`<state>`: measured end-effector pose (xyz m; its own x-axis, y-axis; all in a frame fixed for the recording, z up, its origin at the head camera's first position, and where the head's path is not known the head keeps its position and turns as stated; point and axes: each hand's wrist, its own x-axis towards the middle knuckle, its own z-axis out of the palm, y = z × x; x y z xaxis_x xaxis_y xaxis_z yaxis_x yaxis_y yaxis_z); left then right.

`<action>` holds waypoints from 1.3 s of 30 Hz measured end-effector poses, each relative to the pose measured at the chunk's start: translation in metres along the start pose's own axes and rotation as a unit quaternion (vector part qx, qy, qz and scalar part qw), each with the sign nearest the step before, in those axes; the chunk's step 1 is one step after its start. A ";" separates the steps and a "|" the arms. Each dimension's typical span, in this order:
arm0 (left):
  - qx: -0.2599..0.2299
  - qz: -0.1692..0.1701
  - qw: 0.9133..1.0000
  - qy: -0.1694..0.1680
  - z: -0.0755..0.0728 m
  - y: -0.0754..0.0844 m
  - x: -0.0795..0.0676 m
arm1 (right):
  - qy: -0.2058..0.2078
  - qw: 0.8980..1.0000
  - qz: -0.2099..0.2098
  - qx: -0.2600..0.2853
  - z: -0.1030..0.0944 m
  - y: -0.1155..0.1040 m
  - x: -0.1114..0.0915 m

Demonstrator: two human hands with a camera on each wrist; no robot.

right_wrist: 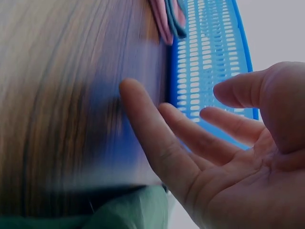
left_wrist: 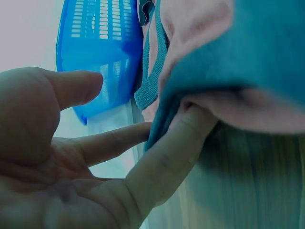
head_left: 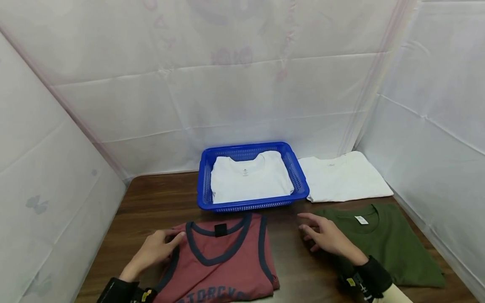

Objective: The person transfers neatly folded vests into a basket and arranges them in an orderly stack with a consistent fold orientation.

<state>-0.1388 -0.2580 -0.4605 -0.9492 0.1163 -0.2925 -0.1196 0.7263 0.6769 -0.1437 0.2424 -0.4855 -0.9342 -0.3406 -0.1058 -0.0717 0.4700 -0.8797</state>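
Observation:
A folded red sleeveless shirt (head_left: 212, 269) with dark blue trim and lettering lies at the front of the table. My left hand (head_left: 157, 250) is at its upper left edge, fingers extended. In the left wrist view, one finger (left_wrist: 167, 160) reaches beneath the blue-trimmed edge, while the thumb (left_wrist: 83, 88) stays apart from the fabric. Between the red shirt and a folded dark green T-shirt (head_left: 390, 248), my right hand (head_left: 327, 237) hovers with loosely spread fingers (right_wrist: 157, 138). It holds nothing and overlaps the green shirt's left side in the head view.
A blue plastic basket (head_left: 202, 185) stands at the back middle with a folded white T-shirt (head_left: 250, 179) inside. Another folded white shirt (head_left: 345, 179) lies right of it. White sheeting (head_left: 227, 97) encloses the back and sides of the brown wooden table (head_left: 151, 198).

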 end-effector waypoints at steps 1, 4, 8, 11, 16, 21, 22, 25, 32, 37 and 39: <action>-0.014 -0.004 1.000 -0.003 0.002 0.002 0.001 | 0.001 1.000 0.002 0.003 0.001 -0.001 0.000; -0.045 -0.014 0.999 -0.004 0.009 0.007 0.003 | 0.004 1.000 0.001 0.010 0.005 -0.004 -0.002; -0.078 -0.024 0.997 -0.002 0.018 0.015 0.004 | 0.004 1.000 0.006 0.012 0.009 -0.009 -0.003; -0.099 -0.023 0.995 -0.002 0.025 0.020 0.005 | -0.009 1.000 0.014 0.025 0.011 -0.011 -0.004; -0.135 -0.020 0.991 -0.015 0.035 0.027 0.007 | -0.035 0.998 0.013 0.050 0.014 -0.014 -0.005; -0.168 -0.009 0.986 -0.023 0.046 0.033 0.010 | -0.018 0.999 0.019 0.045 0.019 -0.014 -0.004; -0.174 -0.007 0.984 -0.025 0.049 0.034 0.010 | -0.013 0.999 0.019 0.040 0.019 -0.014 -0.004; -0.184 -0.003 0.983 -0.025 0.055 0.038 0.011 | 0.002 1.000 0.013 0.007 0.022 -0.015 -0.001; -0.182 -0.006 0.983 -0.015 0.063 0.043 0.011 | 0.031 0.998 -0.004 -0.052 0.026 -0.017 0.002; -0.190 -0.020 0.981 -0.010 0.064 0.043 0.011 | 0.034 0.998 0.002 -0.054 0.027 -0.016 0.007; -0.192 -0.022 0.981 -0.009 0.064 0.043 0.011 | 0.029 0.998 -0.002 -0.051 0.027 -0.015 0.009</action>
<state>-0.1360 -0.1821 -0.4775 -0.9359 0.1049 -0.3364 -0.2643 0.4223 0.8671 -0.1419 0.2099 -0.4859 -0.9524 -0.2958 -0.0734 -0.1070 0.5501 -0.8282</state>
